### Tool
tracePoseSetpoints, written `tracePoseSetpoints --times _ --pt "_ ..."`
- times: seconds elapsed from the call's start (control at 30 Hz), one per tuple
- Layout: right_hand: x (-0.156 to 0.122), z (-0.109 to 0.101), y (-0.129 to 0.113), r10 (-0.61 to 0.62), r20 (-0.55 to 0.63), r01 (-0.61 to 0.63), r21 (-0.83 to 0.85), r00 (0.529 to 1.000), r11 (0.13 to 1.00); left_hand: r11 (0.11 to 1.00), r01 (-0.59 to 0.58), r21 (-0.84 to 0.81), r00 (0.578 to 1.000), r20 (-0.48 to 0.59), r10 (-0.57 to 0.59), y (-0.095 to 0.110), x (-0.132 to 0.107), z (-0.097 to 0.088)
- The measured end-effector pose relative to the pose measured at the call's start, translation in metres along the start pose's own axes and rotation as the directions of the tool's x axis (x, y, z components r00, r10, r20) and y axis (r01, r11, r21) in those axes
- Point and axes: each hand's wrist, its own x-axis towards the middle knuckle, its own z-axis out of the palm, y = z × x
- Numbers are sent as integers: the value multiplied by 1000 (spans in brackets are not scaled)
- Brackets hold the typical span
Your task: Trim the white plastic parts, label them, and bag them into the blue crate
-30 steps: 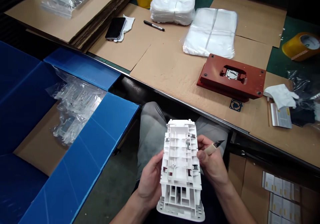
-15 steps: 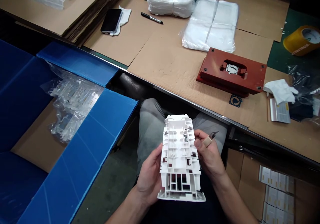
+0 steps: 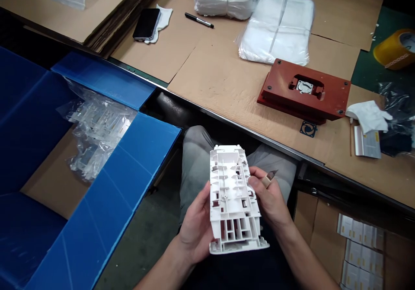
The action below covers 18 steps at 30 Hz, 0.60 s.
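A white molded plastic housing [image 3: 231, 199], ribbed and full of slots, is held up over my lap with its inner side towards me. My left hand [image 3: 196, 225] grips its left edge, the fingers hidden behind it. On the opposite edge, my right hand [image 3: 270, 195] pinches the housing between thumb and fingers. A small craft knife [image 3: 268, 178] with a beige handle is also tucked in my right hand, its blade pointing up and right, away from the housing.
A blue corrugated bin [image 3: 129, 173] with bagged parts [image 3: 97, 130] stands at left. On the cardboard-covered bench lie a red-brown fixture [image 3: 304, 89], bundled plastic bags [image 3: 277, 28], a phone [image 3: 147, 24], a marker [image 3: 199, 20] and a tape roll [image 3: 395, 50]. Metallic-looking parts [image 3: 363, 251] sit lower right.
The white housing has tilted and turned slightly in my hands, its lower end rising a little and shifting right. The knife's blade has turned a little. Both hands keep their hold.
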Motion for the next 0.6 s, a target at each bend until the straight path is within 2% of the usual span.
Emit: tracePoseSetpoints --times 0.1,0.23,0.33,0.43,0.5,0.6 --pt "1 -5 -8 60 41 -53 -156 997 986 997 73 21 988 136 -75 1 1 -7" --pt "3 -28 -23 -55 43 68 -396 998 916 997 -16 69 988 156 5 5 -2 -10" --pt "-1 -46 -32 -158 -4 125 -587 987 800 986 -125 109 975 200 102 11 -6 -7" --pt "-9 -55 -40 -276 12 200 -718 961 667 972 -204 121 954 248 169 18 -9 -2" --pt "-15 -55 -47 -336 91 277 -778 937 563 965 -235 113 950 238 204 23 -12 2" --pt "-23 -50 -60 -377 288 437 -802 880 407 963 -235 129 963 168 213 28 -18 7"
